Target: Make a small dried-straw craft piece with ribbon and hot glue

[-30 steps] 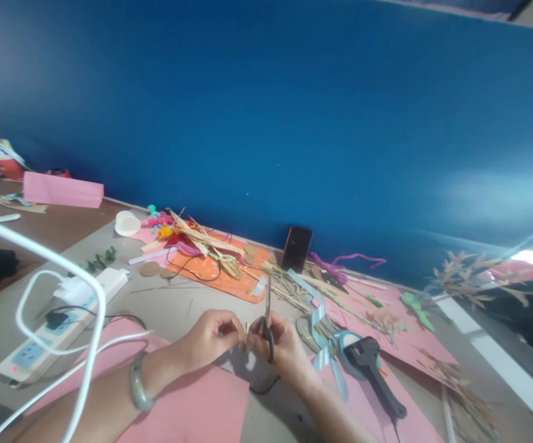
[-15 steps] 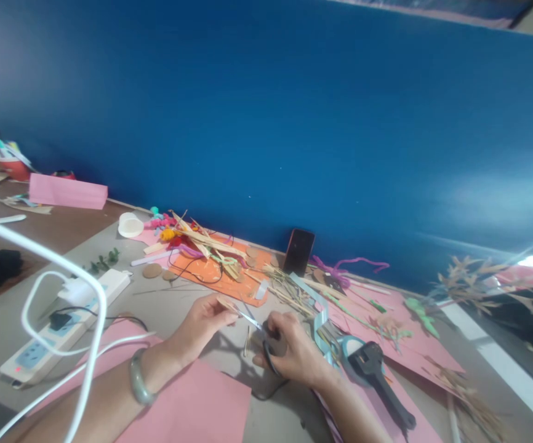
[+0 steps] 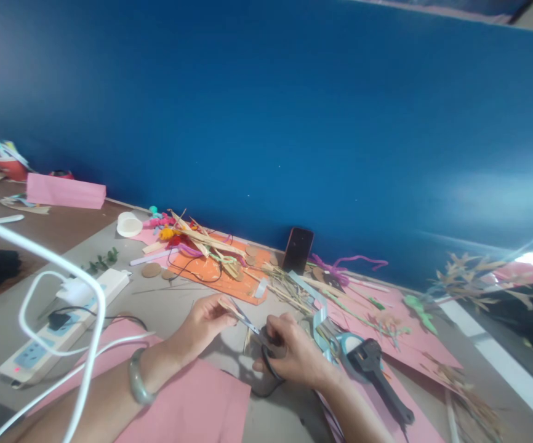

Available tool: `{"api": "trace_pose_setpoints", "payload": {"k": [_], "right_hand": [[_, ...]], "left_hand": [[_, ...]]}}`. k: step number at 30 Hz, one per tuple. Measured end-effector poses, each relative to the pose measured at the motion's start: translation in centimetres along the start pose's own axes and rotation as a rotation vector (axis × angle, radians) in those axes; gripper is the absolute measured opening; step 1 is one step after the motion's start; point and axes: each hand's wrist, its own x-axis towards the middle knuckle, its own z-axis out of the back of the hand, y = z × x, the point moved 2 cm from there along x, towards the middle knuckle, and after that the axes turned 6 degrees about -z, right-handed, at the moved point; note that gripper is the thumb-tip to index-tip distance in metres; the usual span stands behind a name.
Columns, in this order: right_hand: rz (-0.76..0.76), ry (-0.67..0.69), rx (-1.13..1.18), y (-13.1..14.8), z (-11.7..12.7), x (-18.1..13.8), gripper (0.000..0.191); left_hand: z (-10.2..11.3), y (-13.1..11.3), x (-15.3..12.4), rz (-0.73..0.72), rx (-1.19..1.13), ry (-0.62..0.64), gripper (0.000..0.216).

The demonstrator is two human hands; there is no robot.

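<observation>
In the middle of the head view my right hand [image 3: 294,351] grips a pair of scissors [image 3: 248,323] by the dark handles, fingers through the loops. The blades point up and left, slightly parted, at the fingertips of my left hand [image 3: 206,323]. That hand is closed in a pinch on a small pale tan strip [image 3: 224,301], whose exact kind I cannot make out. A few thin straw bits [image 3: 247,339] lie on the grey tabletop just below the blades. Pink paper [image 3: 197,400] lies beneath my left forearm.
A white power strip [image 3: 40,344] with a white cable [image 3: 95,332] looping close to the camera is at left. A black glue gun [image 3: 380,375] lies right of my right hand. A phone [image 3: 298,249] leans on the blue partition [image 3: 266,123]. Orange paper [image 3: 202,271] carries craft scraps.
The scissor blades have parted a little at the strip. Both hands keep nearly the same place; the whole view has shifted very slightly.
</observation>
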Motion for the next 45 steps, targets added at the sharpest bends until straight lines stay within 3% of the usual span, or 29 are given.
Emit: {"api": "trace_pose_setpoints", "payload": {"k": [16, 39, 45], "right_hand": [[-0.022, 0.057, 0.066, 0.0, -0.1, 0.2, 0.045], [-0.030, 0.034, 0.109, -2.6, -1.4, 1.1, 0.041], [-0.062, 0.003, 0.314, -2.4, -1.7, 1.3, 0.038]], "left_hand": [[0.0, 0.2, -0.2, 0.052, 0.004, 0.018, 0.007], [0.2, 0.7, -0.1, 0.081, 0.101, -0.048, 0.014], [0.5, 1.2, 0.0, 0.099, 0.163, -0.071, 0.018]]}}
